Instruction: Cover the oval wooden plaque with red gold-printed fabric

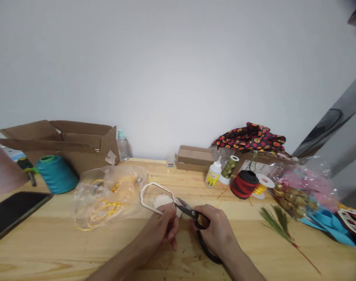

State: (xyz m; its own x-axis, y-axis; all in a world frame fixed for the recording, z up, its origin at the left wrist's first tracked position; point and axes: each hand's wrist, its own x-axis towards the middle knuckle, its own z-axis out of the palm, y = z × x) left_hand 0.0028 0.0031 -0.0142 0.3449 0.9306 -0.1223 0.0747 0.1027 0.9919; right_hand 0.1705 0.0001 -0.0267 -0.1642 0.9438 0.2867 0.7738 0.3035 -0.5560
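My left hand pinches the edge of a pale flat frame with a scalloped outline. Just beyond the fingers a pale round disc shows, partly covered by that hand. In my right hand is a pair of black-handled scissors, fingers through one handle loop. The blades point left and reach the frame's right side, close to the left fingertips. A thin dark line shows near the blade tips, too fine to name. Small dark scraps lie on the wood below the hands.
A clear bag with yellow cord lies left, near a teal thread cone and a phone. Cardboard boxes stand at the back. Rightward are a glue bottle, a red-and-black spool and green tassels.
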